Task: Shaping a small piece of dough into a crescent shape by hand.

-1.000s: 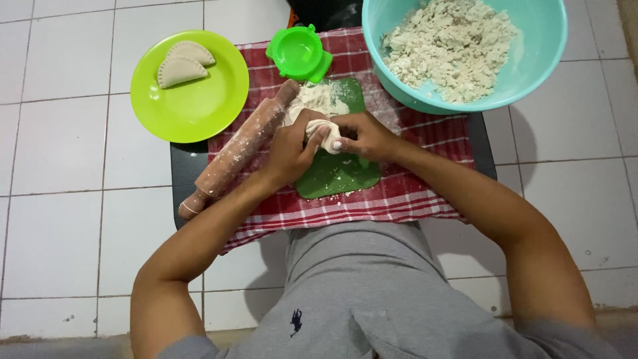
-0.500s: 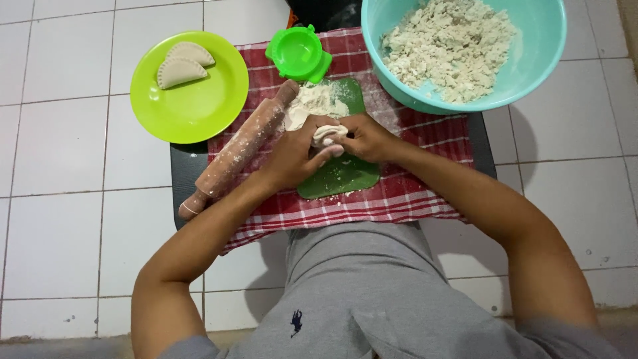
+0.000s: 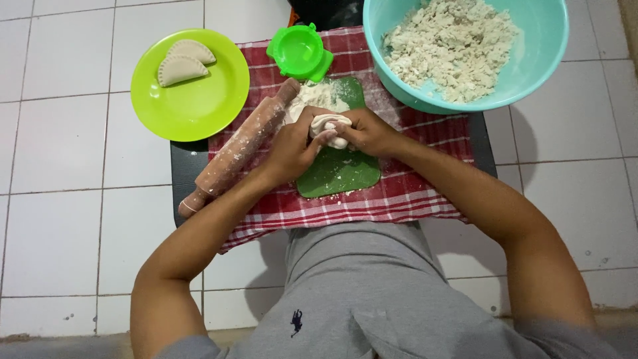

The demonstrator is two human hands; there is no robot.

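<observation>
Both my hands meet over a dark green mat [image 3: 345, 174] dusted with flour. My left hand [image 3: 293, 147] and my right hand [image 3: 367, 131] pinch a small pale piece of dough [image 3: 330, 124] between their fingers, just above the mat. A floury wooden rolling pin [image 3: 240, 147] lies diagonally beside my left hand. A small bright green plastic press mould [image 3: 300, 52] sits beyond the mat. A teal bowl [image 3: 546, 46] at the top right holds crumbly white filling [image 3: 449, 42].
A lime green plate [image 3: 199, 106] at the upper left carries two folded half-moon pastries [image 3: 181, 64]. Everything rests on a red checked cloth [image 3: 399, 193] over a low dark board [image 3: 187, 173] on a white tiled floor [image 3: 60, 199]. My grey-clad lap fills the lower view.
My fingers have kept working the dough piece, folding it tighter between both hands. Nothing else has moved.
</observation>
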